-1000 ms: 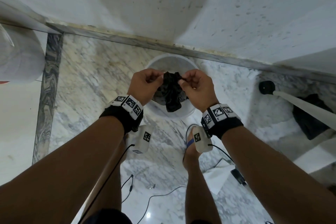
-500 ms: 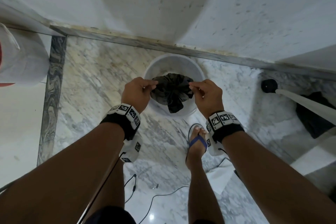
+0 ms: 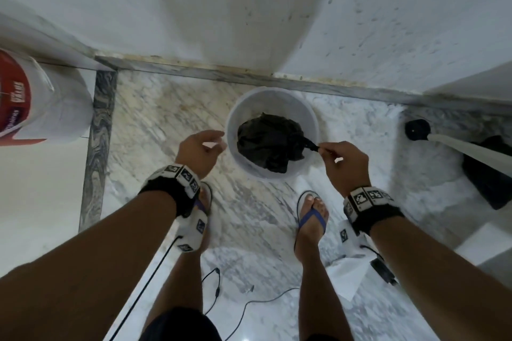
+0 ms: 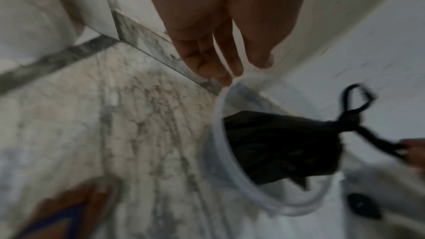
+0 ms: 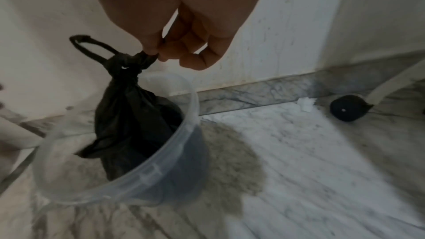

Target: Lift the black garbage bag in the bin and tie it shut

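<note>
Since half a second ago the left hand (image 3: 200, 153) has let go of the black garbage bag (image 3: 267, 144) and drawn away to the left of the bin (image 3: 273, 174); a second ago both hands were pinched together at the bag's top. Now the left hand hangs free just outside the bin's rim, fingers relaxed and slightly apart, holding nothing; in the left wrist view its fingers (image 4: 207, 57) point down toward the rim, close to it, though contact cannot be told.

The right hand (image 3: 345, 160) alone holds the bag. Its thumb and forefinger are pinched on one black tail (image 5: 147, 57) of the knot, the other fingers curled loosely beneath. Just left of the pinch sits the knot (image 5: 125, 66), drawn tight, with the bag's neck gathered below it. On the far side of the knot from the pinch a free loop (image 5: 89, 46) of bag plastic stands up.

Below the grip the bag's body hangs down into the translucent white bin, its lower part inside the walls and its neck and knot above the rim. The strand from knot to fingers looks taut and slants up to the right over the bin's right edge.

The bin stands on the marble floor (image 3: 155, 124) against the white wall (image 3: 221, 8). To the right of the grip a black caster (image 5: 347, 108) rests on the floor.
</note>
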